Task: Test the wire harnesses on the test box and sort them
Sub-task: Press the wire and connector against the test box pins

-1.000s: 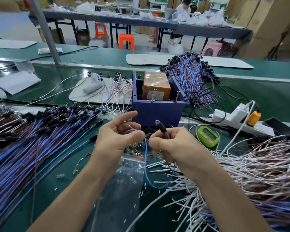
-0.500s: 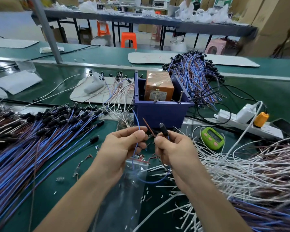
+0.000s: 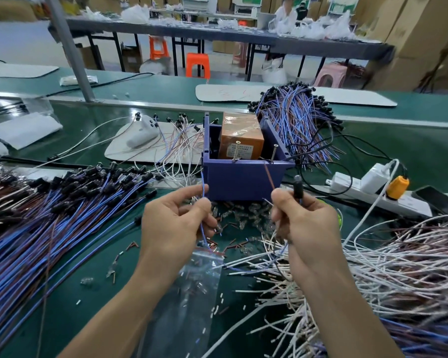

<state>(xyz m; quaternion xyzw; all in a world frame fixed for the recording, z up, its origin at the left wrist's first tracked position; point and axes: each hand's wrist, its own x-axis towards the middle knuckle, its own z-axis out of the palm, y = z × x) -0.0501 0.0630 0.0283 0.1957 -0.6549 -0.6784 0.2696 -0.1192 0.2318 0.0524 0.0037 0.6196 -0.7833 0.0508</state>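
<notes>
Nearest, a clear plastic zip bag (image 3: 192, 282) lies on the green desk (image 3: 96, 262). Above it the left hand (image 3: 173, 223) pinches the blue lead of a thin blue-and-brown wire harness (image 3: 203, 188). The right hand (image 3: 303, 223) grips its black plug end, brown lead poking up. Just beyond stands the purple plastic test box (image 3: 243, 178) with two metal pins (image 3: 273, 152). Testing looks about to begin: each bare tip needs touching to a pin.

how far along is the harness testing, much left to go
Probably done, at a guess: the laid-out pile on the left and the bundle behind the test box. In hand: one harness, blue lead pinched by the left hand, brown lead and black connector gripped by the right hand, held up near the box. Left: the tangled heap on the right.
</notes>
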